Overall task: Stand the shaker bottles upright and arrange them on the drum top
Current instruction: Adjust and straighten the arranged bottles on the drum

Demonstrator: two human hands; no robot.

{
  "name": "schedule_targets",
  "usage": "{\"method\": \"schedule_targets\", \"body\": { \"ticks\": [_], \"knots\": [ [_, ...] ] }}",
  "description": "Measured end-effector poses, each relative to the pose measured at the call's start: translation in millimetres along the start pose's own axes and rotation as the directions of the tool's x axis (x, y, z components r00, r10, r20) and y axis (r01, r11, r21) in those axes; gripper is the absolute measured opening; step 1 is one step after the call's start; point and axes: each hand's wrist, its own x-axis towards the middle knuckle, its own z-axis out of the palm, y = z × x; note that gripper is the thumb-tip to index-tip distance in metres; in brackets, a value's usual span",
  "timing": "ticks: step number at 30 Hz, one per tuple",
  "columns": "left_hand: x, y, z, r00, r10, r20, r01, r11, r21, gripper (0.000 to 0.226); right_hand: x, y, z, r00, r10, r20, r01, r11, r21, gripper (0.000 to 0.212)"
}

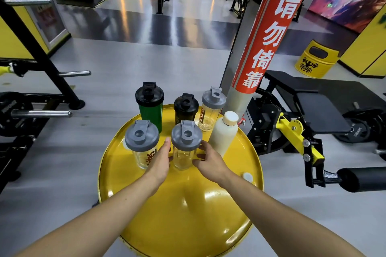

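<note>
- Both hands are closing in on the front clear shaker (184, 148), standing upright with a grey lid near the middle of the drum top (183, 204).
- The left hand (160, 161) is lying flat along the shaker's left side, fingers straight and together, the tips reaching up beside the lid.
- The right hand (208, 161) is cupping the right side, fingers curled partway and thumb spread; whether either hand is actually gripping, I cannot tell.
- Left of that shaker, a second clear one (142, 144) is standing upright, showing red letters turned sideways that I cannot make out.
- Behind the held shaker, a black shaker (186, 108) is standing, with a green one (150, 106) to its left and a third clear shaker (212, 108) to its right, its red writing also unreadable.
- Right of the held shaker, a white bottle (224, 131) is leaning a little to the right.
- A small white cap (248, 176) is sitting at the drum top's right rim.
- Behind the drum, a red banner (269, 27) is reading 请勿倚靠 in white.
- Far right, a yellow bin (316, 58) is carrying a black logo, too small to read.
</note>
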Motion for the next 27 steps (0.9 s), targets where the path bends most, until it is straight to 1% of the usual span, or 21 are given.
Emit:
{"method": "schedule_targets", "body": {
  "ticks": [2,3,6,8,10,13,14,16,18,19,21,27],
  "knots": [
    [2.6,-4.5,-1.7,0.999,-0.048,-0.014,0.049,0.999,0.014,0.060,0.5,2.7,-2.6,1.000,0.028,-0.003,-0.028,0.999,-0.019,0.077],
    [3.8,-7.6,-2.7,0.997,-0.079,-0.010,0.079,0.996,0.032,0.055,0.5,4.3,-4.4,0.999,0.039,-0.003,-0.039,0.999,-0.025,0.077],
    [8.6,-16.7,-7.6,0.987,-0.158,0.009,0.153,0.969,0.193,0.024,-0.2,10.2,-11.6,0.998,0.060,-0.012,-0.061,0.996,-0.061,0.072],
    [9.9,-20.9,-7.9,0.976,-0.216,0.015,0.204,0.939,0.277,0.010,-1.4,15.8,-16.9,0.997,0.073,-0.019,-0.074,0.993,-0.090,0.066],
    [8.1,-23.8,-4.1,0.965,-0.256,0.053,0.222,0.910,0.350,0.006,-2.8,22.0,-20.7,0.996,0.087,-0.029,-0.090,0.990,-0.108,0.059],
    [6.1,-27.2,11.0,0.953,-0.271,0.136,0.193,0.887,0.420,0.003,-6.3,31.5,-26.6,0.993,0.107,-0.042,-0.111,0.986,-0.126,0.054],
    [5.9,-28.2,17.9,0.951,-0.269,0.153,0.180,0.883,0.433,0.003,-7.3,34.8,-29.2,0.992,0.113,-0.047,-0.118,0.984,-0.130,0.053],
    [6.2,-27.9,33.2,0.955,-0.240,0.172,0.140,0.880,0.453,0.012,-8.9,42.1,-36.0,0.991,0.124,-0.053,-0.130,0.982,-0.137,0.053],
    [9.0,-30.8,48.3,0.959,-0.204,0.197,0.093,0.882,0.462,0.011,-10.8,49.0,-43.7,0.989,0.135,-0.060,-0.143,0.980,-0.140,0.054],
    [10.0,-32.5,55.4,0.957,-0.198,0.211,0.080,0.881,0.466,0.016,-11.3,52.6,-47.4,0.988,0.142,-0.062,-0.150,0.978,-0.142,0.055],
    [10.4,-33.6,67.2,0.957,-0.204,0.207,0.082,0.873,0.481,0.040,-11.5,59.4,-54.3,0.985,0.156,-0.067,-0.164,0.976,-0.141,0.054],
    [9.4,-24.6,102.9,0.968,-0.129,0.217,0.012,0.883,0.469,0.068,-5.8,76.9,-76.1,0.974,0.207,-0.097,-0.220,0.964,-0.149,0.057]
  ]
}}
